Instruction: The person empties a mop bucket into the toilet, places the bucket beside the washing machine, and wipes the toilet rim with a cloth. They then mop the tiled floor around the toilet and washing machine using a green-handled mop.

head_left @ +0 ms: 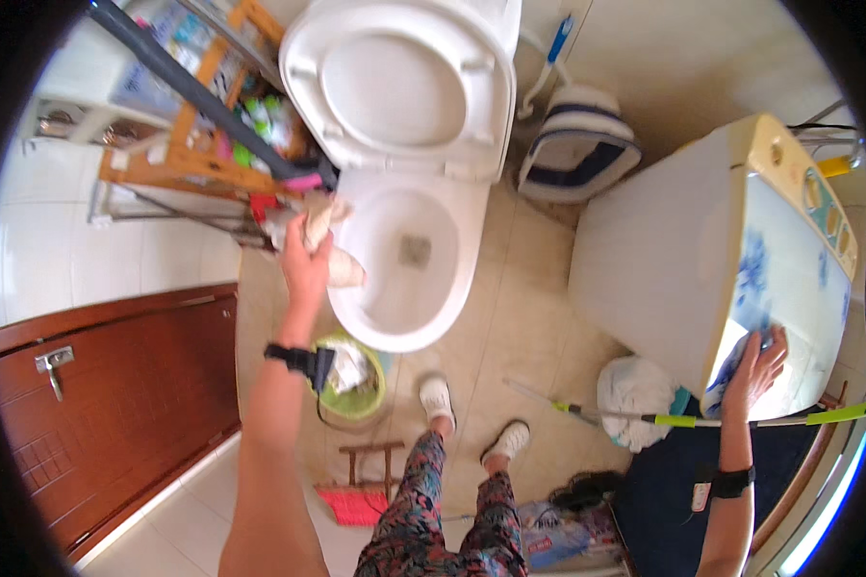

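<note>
I'm looking down on a small bathroom now: pale tiled floor [510,327], a brown door [135,385] on the left, a washing machine [659,245] on the right with blue flowers on its top. There's the toilet [401,340] up front, lid [394,91] raised, a dark patch low in the bowl. And here's my left hand [308,264], fingers closed around a pale cloth [345,268], which sits at the toilet's left rim, one end hanging toward the bowl. Over on the right, my right hand [758,370] rests on the washing machine's top near its front edge, fingers bent; whether it grips anything, I can't tell.

Containers next! A green bin [379,389] stands just below the toilet, crumpled white paper [349,364] inside. Beyond the toilet's right side, a white-and-navy bin [575,154] gapes, its inside too dark to read. By the washing machine slumps a white bag [635,396], contents hidden.
</note>
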The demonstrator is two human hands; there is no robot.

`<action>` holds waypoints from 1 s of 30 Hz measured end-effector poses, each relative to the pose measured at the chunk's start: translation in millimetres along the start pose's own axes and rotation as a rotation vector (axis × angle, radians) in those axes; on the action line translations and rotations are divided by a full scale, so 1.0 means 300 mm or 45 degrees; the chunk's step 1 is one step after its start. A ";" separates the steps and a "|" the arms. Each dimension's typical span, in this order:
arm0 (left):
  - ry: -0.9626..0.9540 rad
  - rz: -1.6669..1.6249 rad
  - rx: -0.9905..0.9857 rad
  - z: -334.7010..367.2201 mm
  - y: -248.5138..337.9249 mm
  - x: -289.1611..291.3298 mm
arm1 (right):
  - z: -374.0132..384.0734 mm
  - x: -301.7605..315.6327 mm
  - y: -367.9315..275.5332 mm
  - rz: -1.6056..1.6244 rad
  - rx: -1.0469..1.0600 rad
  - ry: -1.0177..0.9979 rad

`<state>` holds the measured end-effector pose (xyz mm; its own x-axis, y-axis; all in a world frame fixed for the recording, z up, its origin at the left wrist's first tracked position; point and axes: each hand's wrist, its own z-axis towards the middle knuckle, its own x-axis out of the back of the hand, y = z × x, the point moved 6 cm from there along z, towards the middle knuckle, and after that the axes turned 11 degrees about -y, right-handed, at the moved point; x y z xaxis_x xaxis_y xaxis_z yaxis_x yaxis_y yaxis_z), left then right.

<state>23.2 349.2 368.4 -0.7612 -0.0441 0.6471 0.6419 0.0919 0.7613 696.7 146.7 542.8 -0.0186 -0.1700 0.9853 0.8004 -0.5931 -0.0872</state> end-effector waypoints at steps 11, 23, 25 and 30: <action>0.367 -0.012 -0.796 0.487 1.155 0.479 | -0.026 0.099 -0.110 -0.077 0.039 -0.013; -0.630 0.252 -0.092 0.989 0.781 0.141 | -0.023 0.109 -0.117 -0.040 0.019 -0.035; -0.363 0.091 -0.129 0.960 0.750 0.184 | -0.017 0.105 -0.122 -0.043 0.010 -0.019; 0.001 0.163 -0.459 0.621 0.746 0.315 | 0.013 0.046 -0.111 0.188 -0.027 -0.123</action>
<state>77.6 551.1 592.1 -0.6725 -0.0557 0.7380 0.7235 -0.2590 0.6399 672.1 167.3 559.9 0.1564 -0.1809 0.9710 0.7774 -0.5838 -0.2340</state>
